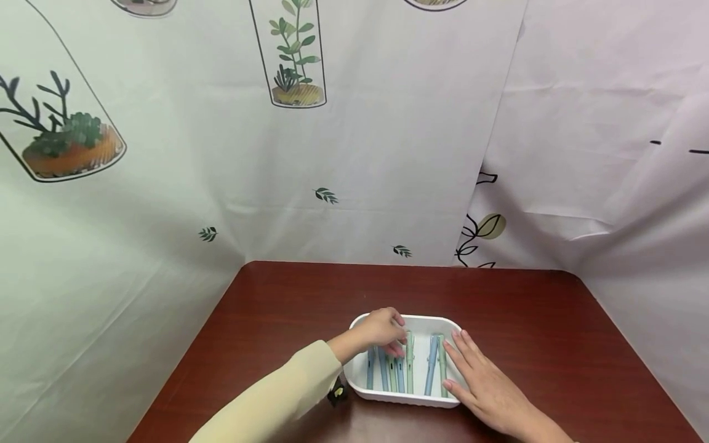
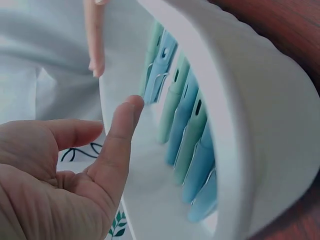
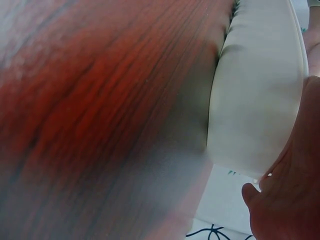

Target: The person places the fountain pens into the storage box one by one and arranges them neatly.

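Observation:
A white tray (image 1: 407, 399) holds several light blue and green pens lying side by side. My left hand (image 1: 382, 329) is over the tray's left part, above a group of pens (image 1: 392, 374). In the left wrist view, the thumb and fingers of that hand (image 2: 75, 170) stand apart with nothing between them, beside the pens (image 2: 182, 115). Two more pens, one blue (image 1: 431, 364) and one green (image 1: 442, 369), lie toward the tray's right side. My right hand (image 1: 487, 389) rests at the right rim, fingers extended; in the right wrist view it (image 3: 290, 200) is against the tray's side.
The tray stands on a reddish-brown wooden table (image 1: 288, 307). White cloth (image 1: 388, 154) printed with plants hangs behind and along the sides. A small black object (image 1: 336, 392) with a yellow patch is by the tray's left front corner, below the left wrist.

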`<state>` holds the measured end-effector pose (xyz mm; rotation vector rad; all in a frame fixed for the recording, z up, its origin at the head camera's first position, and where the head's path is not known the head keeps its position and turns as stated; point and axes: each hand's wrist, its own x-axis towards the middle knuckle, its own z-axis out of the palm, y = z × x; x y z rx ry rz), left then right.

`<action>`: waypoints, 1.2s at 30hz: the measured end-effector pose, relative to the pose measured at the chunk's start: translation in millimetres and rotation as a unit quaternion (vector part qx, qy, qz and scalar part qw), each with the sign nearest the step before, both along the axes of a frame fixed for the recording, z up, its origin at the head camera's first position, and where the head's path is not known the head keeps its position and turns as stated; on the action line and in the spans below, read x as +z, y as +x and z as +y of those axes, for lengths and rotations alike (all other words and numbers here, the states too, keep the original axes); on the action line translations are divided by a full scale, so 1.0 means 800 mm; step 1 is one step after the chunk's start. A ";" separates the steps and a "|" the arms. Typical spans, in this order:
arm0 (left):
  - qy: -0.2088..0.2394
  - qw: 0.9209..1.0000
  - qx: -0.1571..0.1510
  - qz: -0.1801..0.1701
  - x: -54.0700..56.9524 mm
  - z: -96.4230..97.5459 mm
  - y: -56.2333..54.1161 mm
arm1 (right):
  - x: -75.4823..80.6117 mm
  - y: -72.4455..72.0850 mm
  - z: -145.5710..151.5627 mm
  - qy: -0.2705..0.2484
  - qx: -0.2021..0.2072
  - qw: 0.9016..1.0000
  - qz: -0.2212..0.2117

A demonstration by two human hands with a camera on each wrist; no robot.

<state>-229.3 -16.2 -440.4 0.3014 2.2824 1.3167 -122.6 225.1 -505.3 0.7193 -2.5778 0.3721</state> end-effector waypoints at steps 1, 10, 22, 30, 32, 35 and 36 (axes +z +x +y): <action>0.001 1.000 0.000 0.000 0.002 -0.004 -0.001 | 0.000 0.000 0.000 -0.001 0.000 1.000 -0.001; 0.031 0.999 0.019 0.004 0.017 -0.049 -0.005 | 0.002 0.000 0.001 0.002 0.005 1.000 0.002; 0.040 0.998 0.051 0.026 0.023 -0.111 -0.001 | 0.000 0.002 0.001 0.003 -0.001 1.000 -0.007; 0.027 0.994 0.087 0.060 0.025 -0.145 0.007 | 0.001 0.001 0.000 0.005 -0.008 1.000 -0.012; 0.017 0.993 0.089 0.076 0.024 -0.154 0.009 | 0.001 0.002 0.000 0.006 -0.010 1.000 -0.015; 0.006 0.992 0.085 0.092 0.021 -0.167 0.011 | 0.001 0.003 0.000 0.006 -0.014 1.000 -0.020; 0.003 0.992 0.083 0.095 0.019 -0.170 0.012 | 0.002 0.003 0.000 0.007 -0.014 1.000 -0.020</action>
